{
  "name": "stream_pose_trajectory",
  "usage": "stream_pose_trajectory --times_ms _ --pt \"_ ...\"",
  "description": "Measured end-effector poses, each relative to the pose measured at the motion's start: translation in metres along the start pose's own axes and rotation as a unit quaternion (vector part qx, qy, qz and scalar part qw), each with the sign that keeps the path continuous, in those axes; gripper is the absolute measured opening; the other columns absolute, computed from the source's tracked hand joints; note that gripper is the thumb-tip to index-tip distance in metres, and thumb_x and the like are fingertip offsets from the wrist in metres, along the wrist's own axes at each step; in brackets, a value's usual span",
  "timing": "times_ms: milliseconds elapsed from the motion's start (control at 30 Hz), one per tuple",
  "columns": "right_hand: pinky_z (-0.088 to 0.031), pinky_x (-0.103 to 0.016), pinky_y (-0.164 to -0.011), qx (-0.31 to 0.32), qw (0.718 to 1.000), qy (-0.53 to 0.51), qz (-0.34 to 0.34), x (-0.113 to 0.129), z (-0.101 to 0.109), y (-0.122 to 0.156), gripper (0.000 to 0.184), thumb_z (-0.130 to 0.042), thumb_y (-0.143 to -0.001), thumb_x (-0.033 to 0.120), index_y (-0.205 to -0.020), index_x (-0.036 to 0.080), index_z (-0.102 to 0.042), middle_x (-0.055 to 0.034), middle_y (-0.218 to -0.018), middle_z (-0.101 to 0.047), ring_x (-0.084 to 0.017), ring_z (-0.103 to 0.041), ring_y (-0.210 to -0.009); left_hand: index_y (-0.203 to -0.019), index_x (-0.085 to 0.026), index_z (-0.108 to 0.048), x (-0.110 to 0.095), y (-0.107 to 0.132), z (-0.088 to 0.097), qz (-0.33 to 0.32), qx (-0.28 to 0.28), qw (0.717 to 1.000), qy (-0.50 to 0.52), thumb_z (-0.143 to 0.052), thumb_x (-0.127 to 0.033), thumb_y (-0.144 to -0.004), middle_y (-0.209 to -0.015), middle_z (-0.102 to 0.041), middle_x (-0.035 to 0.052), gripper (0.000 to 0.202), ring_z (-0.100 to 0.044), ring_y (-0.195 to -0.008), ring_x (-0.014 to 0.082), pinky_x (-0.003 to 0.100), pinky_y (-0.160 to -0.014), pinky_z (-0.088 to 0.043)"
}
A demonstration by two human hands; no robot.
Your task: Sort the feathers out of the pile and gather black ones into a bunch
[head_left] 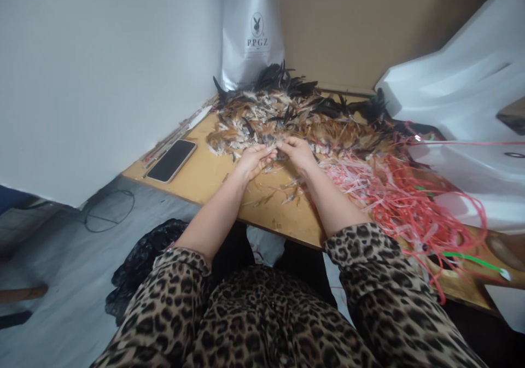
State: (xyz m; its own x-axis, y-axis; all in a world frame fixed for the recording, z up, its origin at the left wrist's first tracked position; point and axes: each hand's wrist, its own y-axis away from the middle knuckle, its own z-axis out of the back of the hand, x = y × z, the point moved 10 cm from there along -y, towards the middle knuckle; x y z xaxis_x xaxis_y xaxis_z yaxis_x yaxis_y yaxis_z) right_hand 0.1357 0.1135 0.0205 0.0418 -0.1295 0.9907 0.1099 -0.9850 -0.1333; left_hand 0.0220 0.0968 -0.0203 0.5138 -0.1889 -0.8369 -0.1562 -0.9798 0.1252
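My left hand (255, 160) and my right hand (298, 152) meet over the front of a feather pile (262, 116), fingertips nearly touching. Each hand is closed in a pinch. A small pale feather shows between them, mostly covered by the fingers, so its full shape cannot be made out. Brown, white and black feathers lie in the heap just behind my fingers. A few loose feathers (292, 193) are scattered on the wooden table (213, 179) below my right wrist.
Left on the table lies a phone (172, 161). Tangled red and pink plastic strips (394, 198) spread to the right, beside large white sheeting (459, 100). A silver printed bag (252, 29) stands behind the feathers. On the floor sits a black plastic bag (143, 258).
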Motion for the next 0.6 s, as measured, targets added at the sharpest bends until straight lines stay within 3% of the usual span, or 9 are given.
stream_pose_trajectory --times_ms 333,600 --pt "-0.035 -0.022 -0.053 0.004 1.0 -0.008 0.001 0.0007 -0.0031 0.0011 0.034 -0.073 -0.052 0.044 -0.058 0.016 -0.056 0.0031 -0.054 -0.054 -0.008 -0.044 -0.051 -0.072 -0.009 -0.061 -0.0004 -0.0016 -0.0024 -0.021 0.023 0.998 -0.048 -0.066 -0.014 -0.07 -0.065 -0.066 0.0032 0.008 -0.059 -0.054 0.0047 0.012 -0.052 -0.045" --pt "-0.035 -0.022 -0.052 -0.003 1.0 -0.002 -0.013 0.0005 -0.0038 0.0052 0.033 -0.073 -0.051 0.044 -0.054 0.015 -0.057 0.0032 -0.052 -0.054 -0.008 -0.044 -0.05 -0.075 -0.009 -0.065 -0.0053 -0.0008 -0.0057 -0.056 0.02 0.985 -0.163 -0.069 -0.023 -0.067 -0.074 -0.068 0.0068 0.018 -0.063 -0.06 0.0091 0.016 -0.052 -0.046"
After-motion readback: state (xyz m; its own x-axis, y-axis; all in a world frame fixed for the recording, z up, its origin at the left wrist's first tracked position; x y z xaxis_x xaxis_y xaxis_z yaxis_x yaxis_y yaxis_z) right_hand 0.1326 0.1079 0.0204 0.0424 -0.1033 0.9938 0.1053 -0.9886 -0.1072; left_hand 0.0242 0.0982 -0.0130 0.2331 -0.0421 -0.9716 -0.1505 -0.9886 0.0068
